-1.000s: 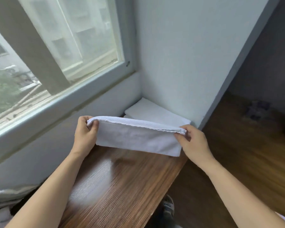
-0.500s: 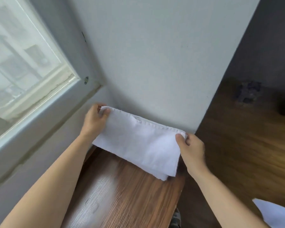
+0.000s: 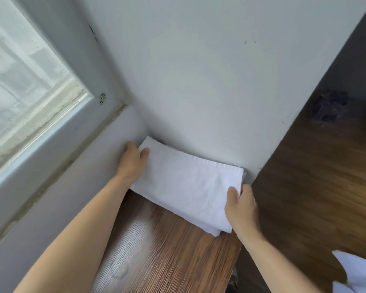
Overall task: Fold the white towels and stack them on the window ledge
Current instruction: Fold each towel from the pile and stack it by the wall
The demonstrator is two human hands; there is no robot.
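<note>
A folded white towel (image 3: pixel 186 185) lies flat in the far corner of the wooden window ledge (image 3: pixel 161 250), on top of an earlier folded towel whose edge peeks out at the right (image 3: pixel 244 175). My left hand (image 3: pixel 133 161) rests on the towel's far left corner, thumb on top, against the wall under the window. My right hand (image 3: pixel 241 206) pinches the towel's near right edge, thumb on top and fingers underneath.
A grey wall (image 3: pixel 199 81) closes the corner behind the stack. The window (image 3: pixel 19 81) runs along the left. The ledge's right edge drops to a wooden floor (image 3: pixel 315 187). More white cloth (image 3: pixel 359 273) shows at the bottom right.
Both hands carried the folded towel forward from mid-air and lowered it flat onto the stack in the corner. The view turned right and closer to the wall.
</note>
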